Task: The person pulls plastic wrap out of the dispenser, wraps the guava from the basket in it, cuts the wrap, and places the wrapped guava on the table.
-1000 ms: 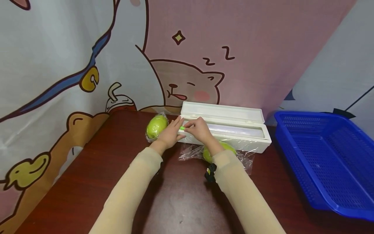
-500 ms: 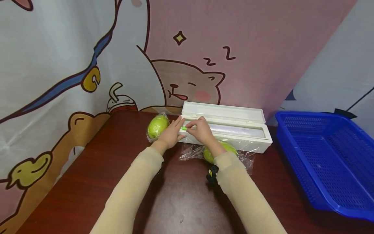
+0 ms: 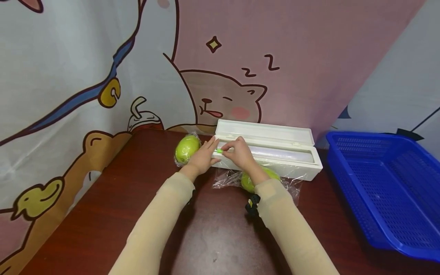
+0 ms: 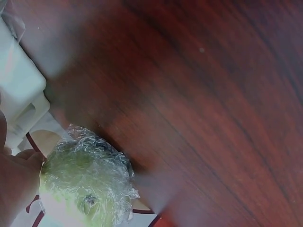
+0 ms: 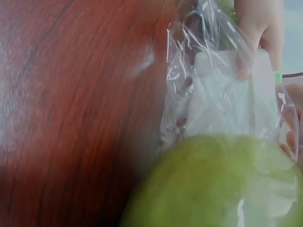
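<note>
A white cling film box (image 3: 299,169) lies on the table with its lid (image 3: 264,130) raised and a roll of film (image 3: 275,152) inside. My left hand (image 3: 203,157) rests on the box's left end, fingers straight. Right beside it, my right hand (image 3: 239,153) pinches a small green slider (image 3: 219,151) on the box's front edge. Clear film (image 5: 222,99) hangs down the front and over a green fruit (image 5: 222,184), which is partly hidden by my right forearm in the head view. Another green fruit (image 3: 187,148), wrapped in film (image 4: 90,165), sits left of my left hand.
A blue plastic basket (image 3: 347,183) stands to the right of the box. Behind the dark red table (image 3: 113,214) hangs a cartoon-printed cloth (image 3: 302,57), close to the raised lid.
My right hand and the green slider have shifted very slightly rightward along the box. My left hand keeps its place on the box end. The head view has turned slightly left.
</note>
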Motion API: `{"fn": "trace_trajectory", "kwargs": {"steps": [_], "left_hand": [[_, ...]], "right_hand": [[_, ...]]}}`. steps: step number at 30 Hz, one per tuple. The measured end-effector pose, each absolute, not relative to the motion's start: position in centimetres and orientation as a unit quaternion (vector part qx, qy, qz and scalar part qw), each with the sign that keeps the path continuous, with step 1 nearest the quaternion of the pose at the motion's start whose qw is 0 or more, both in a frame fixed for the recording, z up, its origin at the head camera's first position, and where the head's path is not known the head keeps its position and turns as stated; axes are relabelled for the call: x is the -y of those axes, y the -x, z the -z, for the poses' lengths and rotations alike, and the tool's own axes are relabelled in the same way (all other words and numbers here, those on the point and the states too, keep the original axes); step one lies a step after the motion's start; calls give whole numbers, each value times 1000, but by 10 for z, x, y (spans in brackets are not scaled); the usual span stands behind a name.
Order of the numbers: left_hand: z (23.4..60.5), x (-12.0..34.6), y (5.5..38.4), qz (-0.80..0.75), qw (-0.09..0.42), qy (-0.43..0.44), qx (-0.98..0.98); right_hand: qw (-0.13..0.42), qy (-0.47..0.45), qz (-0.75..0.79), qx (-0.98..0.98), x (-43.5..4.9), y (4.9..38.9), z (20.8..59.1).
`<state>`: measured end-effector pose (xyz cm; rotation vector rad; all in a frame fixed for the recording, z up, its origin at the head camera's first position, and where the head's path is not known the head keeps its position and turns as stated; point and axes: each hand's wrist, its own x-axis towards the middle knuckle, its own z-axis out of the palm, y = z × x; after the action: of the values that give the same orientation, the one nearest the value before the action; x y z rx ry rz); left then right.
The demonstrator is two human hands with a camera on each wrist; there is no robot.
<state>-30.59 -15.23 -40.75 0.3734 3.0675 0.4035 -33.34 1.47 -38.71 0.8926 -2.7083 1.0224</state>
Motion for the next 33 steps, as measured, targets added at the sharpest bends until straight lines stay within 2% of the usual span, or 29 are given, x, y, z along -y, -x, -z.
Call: {"fn": "trace_trajectory", "kwargs": {"steps": [11,23,33], "left_hand": [[404,154,305,-142,9,-116,-983],[408,153,304,-143,4,-121,-982],[406,152,303,-141,8,-123,-982]], "right_hand": [[50,-282,-352,891,-39,335,385],[60,-287,-339,894,-43,329,382],[42,-287,-326,900,-48,331,378]]}}
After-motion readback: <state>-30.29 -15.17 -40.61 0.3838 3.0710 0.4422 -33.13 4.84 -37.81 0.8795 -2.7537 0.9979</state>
